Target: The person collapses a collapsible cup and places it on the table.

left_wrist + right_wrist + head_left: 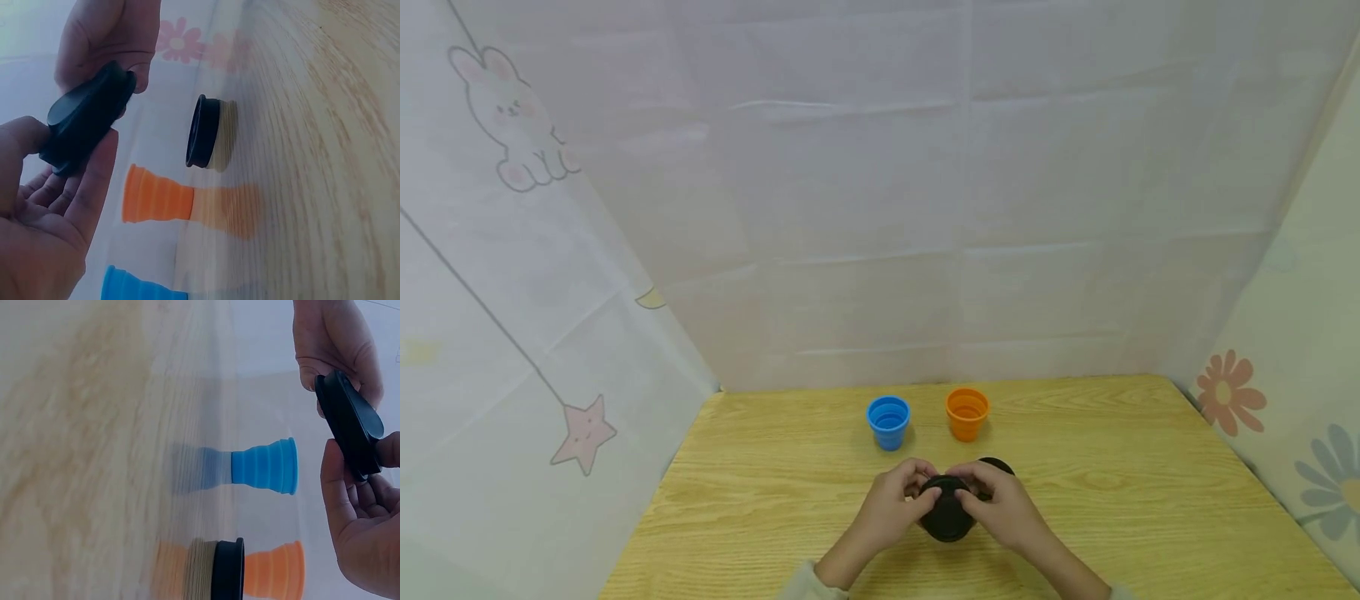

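Between the two hands, above the table, is a flat round black case (947,518), held tilted. My left hand (886,510) pinches it on one side, thumb on the near face and fingers behind. On the opposite side my right hand (1006,510) grips it the same way. Both wrist views show its thick edge and a raised part on one face. A second black piece, a low round container (205,132) with a rim, stands on the table beyond the right hand, which partly hides it in the head view.
Farther back on the wooden table (760,483) stand a blue ribbed cup (889,423) and, to its right, an orange ribbed cup (967,414), both upright. Pale printed cloth (850,208) hangs behind the table and along its sides.
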`<action>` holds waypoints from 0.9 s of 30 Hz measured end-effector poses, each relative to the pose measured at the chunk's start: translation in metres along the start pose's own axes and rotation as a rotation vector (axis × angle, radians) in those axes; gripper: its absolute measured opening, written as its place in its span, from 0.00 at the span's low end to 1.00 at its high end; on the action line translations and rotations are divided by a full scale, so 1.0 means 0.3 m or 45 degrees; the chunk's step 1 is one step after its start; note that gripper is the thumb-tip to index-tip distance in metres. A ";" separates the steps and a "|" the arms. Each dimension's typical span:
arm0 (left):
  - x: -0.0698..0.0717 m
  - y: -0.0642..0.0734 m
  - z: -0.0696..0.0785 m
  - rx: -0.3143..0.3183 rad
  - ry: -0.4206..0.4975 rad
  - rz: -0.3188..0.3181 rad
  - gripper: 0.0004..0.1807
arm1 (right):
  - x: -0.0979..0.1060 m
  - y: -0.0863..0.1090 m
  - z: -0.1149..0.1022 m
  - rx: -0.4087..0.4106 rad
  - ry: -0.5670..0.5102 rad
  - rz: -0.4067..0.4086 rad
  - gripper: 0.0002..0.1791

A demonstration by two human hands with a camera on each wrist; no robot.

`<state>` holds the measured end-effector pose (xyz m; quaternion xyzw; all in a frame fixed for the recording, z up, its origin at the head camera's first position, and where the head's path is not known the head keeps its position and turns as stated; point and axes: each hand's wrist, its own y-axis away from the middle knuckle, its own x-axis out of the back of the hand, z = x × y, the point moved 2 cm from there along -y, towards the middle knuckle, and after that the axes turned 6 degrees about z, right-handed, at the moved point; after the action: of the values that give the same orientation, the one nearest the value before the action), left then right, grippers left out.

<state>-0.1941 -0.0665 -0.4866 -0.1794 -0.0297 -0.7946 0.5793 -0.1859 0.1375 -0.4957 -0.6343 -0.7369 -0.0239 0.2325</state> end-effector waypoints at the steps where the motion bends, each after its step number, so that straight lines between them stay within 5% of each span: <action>1: 0.001 0.001 -0.001 0.012 0.032 -0.012 0.12 | 0.002 0.000 0.002 -0.011 -0.015 0.000 0.13; 8: 0.017 0.007 -0.003 0.018 0.130 -0.099 0.21 | 0.020 0.000 0.021 -0.136 -0.158 -0.051 0.20; 15: 0.025 0.006 -0.014 0.061 0.157 -0.049 0.20 | 0.024 -0.001 0.022 -0.236 -0.417 -0.206 0.31; 27: 0.029 0.015 -0.027 0.140 0.229 -0.094 0.21 | 0.017 -0.004 0.016 -0.261 -0.433 -0.277 0.31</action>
<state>-0.1943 -0.0779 -0.4920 -0.0740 -0.0279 -0.8255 0.5589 -0.1891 0.1436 -0.4977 -0.5664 -0.8232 -0.0163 0.0352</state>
